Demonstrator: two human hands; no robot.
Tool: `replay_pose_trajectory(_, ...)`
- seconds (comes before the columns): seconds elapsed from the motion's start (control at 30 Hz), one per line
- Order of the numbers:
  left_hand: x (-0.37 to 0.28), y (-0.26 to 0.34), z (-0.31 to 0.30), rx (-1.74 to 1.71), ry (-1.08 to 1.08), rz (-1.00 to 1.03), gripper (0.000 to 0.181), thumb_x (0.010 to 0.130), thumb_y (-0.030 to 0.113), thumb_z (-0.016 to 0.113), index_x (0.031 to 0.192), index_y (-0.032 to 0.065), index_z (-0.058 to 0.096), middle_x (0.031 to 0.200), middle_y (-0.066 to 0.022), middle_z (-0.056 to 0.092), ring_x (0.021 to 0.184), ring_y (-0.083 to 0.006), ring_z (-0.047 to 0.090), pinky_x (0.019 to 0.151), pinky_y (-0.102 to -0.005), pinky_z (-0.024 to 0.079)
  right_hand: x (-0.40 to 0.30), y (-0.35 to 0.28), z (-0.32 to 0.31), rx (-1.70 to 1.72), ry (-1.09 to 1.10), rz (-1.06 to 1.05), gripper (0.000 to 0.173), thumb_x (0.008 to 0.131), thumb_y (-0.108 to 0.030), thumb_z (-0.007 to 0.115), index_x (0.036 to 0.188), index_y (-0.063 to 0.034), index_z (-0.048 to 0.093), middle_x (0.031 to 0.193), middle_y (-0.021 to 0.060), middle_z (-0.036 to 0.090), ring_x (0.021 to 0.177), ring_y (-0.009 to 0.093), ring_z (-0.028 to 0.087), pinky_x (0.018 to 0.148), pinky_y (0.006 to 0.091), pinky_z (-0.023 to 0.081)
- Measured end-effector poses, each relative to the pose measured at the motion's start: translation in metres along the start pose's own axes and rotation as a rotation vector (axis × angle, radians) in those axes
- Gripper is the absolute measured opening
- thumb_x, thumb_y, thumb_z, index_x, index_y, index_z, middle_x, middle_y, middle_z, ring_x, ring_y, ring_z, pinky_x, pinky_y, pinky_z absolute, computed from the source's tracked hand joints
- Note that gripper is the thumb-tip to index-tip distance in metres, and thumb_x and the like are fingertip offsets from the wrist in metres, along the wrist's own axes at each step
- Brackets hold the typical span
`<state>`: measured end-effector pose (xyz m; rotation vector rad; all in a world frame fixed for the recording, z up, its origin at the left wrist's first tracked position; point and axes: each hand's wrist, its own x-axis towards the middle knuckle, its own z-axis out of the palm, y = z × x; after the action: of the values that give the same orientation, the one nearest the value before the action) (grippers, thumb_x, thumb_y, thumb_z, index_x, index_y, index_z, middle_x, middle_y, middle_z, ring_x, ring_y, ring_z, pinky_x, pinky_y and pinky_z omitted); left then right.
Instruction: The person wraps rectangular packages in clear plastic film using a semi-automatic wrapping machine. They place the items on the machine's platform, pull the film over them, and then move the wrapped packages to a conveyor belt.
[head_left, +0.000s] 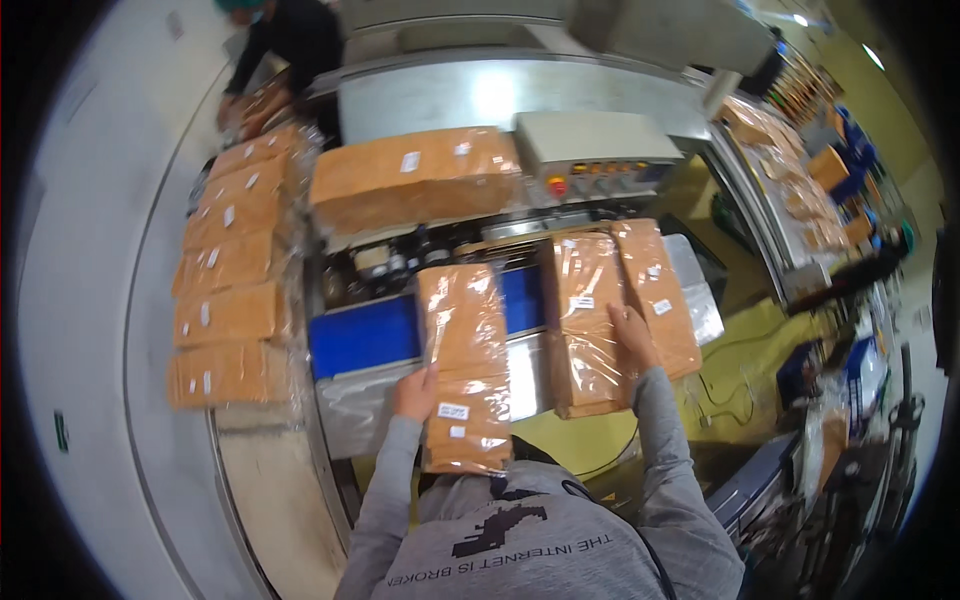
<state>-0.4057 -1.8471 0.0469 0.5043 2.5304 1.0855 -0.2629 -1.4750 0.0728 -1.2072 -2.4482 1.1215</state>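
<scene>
My left hand grips the left edge of a clear plastic-wrapped bundle of folded orange-brown material, with the thumb over its top. This bundle bears two white labels and spans from the blue conveyor belt towards my body. My right hand is on the right edge of a second wrapped bundle, fingers over the plastic. Directly right of that lies a third wrapped bundle, close against it. The undersides of the bundles and part of each hand are hidden.
Several wrapped bundles line the left-hand table. A larger wrapped stack sits beyond the belt, beside a control box with a red button. A co-worker handles plastic at the upper left. Cables lie on the yellow floor.
</scene>
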Motion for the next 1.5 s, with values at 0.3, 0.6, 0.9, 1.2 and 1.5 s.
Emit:
replay_pose_trajectory(0.3, -0.074, -0.009, -0.093, -0.395, 0.174, 0.090, 0.038, 0.090, 0.029, 0.047, 0.066, -0.0012, 0.053, 0.050, -0.0192, 0.044, 0.041, -0.0314, 0.046, 0.043, -0.0383, 0.035, -0.046, 0.001, 0.026, 0.138, 0.109, -0.234, 0.033, 0.092, -0.022, 0.041, 0.074, 0.0023, 0.054, 0.059, 0.0014, 0.045, 0.055, 0.010, 0.038, 0.048, 0.0285, 0.031)
replay_pose_trajectory(0.6, -0.215, -0.076, -0.265, -0.352, 0.706, -0.115, 0.042, 0.091, 0.024, 0.046, 0.057, -0.0009, 0.045, 0.044, -0.0076, 0.036, 0.042, -0.0123, 0.029, 0.040, -0.0325, 0.026, -0.148, -0.148, 0.103, -0.210, 0.066, -0.679, 0.032, 0.091, -0.014, 0.043, 0.063, 0.0014, 0.040, 0.049, 0.0121, 0.036, 0.044, 0.015, 0.036, 0.042, 0.0328, 0.030)
replay_pose_trajectory(0.9, -0.330, -0.176, -0.272, -0.200, 1.194, -0.459, 0.041, 0.092, 0.026, 0.045, 0.063, -0.0028, 0.049, 0.048, -0.0043, 0.042, 0.046, -0.0104, 0.035, 0.043, -0.0296, 0.030, -0.211, -0.303, 0.201, 0.033, -0.402, -1.072, 0.027, 0.089, -0.011, 0.046, 0.065, 0.0000, 0.047, 0.047, 0.0033, 0.042, 0.043, 0.007, 0.043, 0.040, 0.0247, 0.033)
replay_pose_trajectory(1.2, -0.424, -0.240, -0.220, -0.373, 1.425, -0.634, 0.040, 0.094, 0.028, 0.040, 0.082, -0.0055, 0.059, 0.069, -0.0046, 0.058, 0.064, -0.0096, 0.050, 0.058, -0.0262, 0.041, -0.326, -0.430, 0.386, 0.202, -1.233, -1.246, 0.020, 0.087, -0.013, 0.051, 0.072, 0.0010, 0.054, 0.054, 0.0171, 0.050, 0.049, 0.028, 0.055, 0.046, 0.0327, 0.040)
replay_pose_trajectory(1.5, -0.360, -0.283, -0.185, -0.497, 1.529, -0.696, 0.041, 0.092, 0.033, 0.043, 0.084, -0.0035, 0.061, 0.075, -0.0074, 0.061, 0.072, -0.0120, 0.053, 0.065, -0.0290, 0.043, -0.335, -0.411, 0.530, 0.143, -1.193, -1.386, 0.027, 0.088, -0.021, 0.048, 0.074, 0.0023, 0.054, 0.059, 0.0198, 0.053, 0.054, 0.032, 0.056, 0.051, 0.0377, 0.043)
